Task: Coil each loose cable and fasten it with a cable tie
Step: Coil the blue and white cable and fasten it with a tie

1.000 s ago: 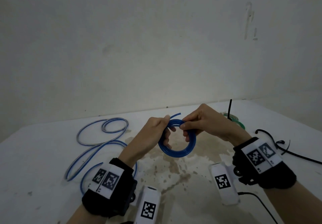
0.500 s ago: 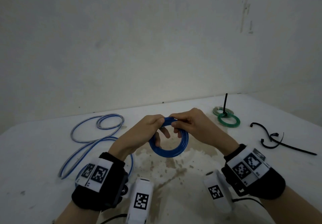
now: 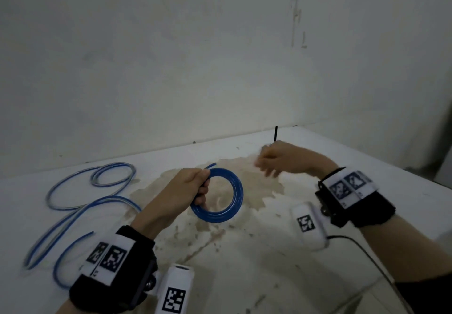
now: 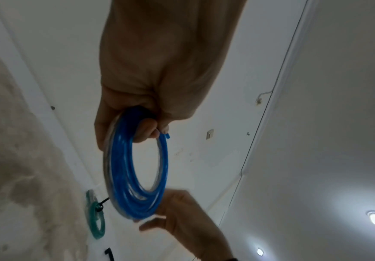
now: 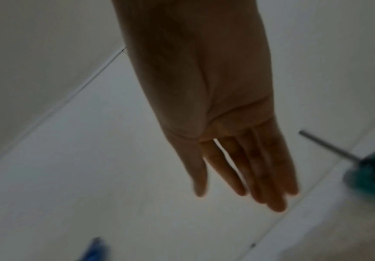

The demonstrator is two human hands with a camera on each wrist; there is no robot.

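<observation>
Blue cable (image 3: pixel 217 195) sits wound into a tidy, glossy ring of several loops, pinched by your left hand (image 3: pixel 181 191); your right hand (image 3: pixel 281 159) hangs flat-fingered, holding nothing.

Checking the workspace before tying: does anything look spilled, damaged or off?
A brownish stain spreads over the white table beneath the blue coil gripped by the left hand. The coil's end sticks out.

Black wristbands (image 3: pixel 112 272) with white coded tags
</observation>
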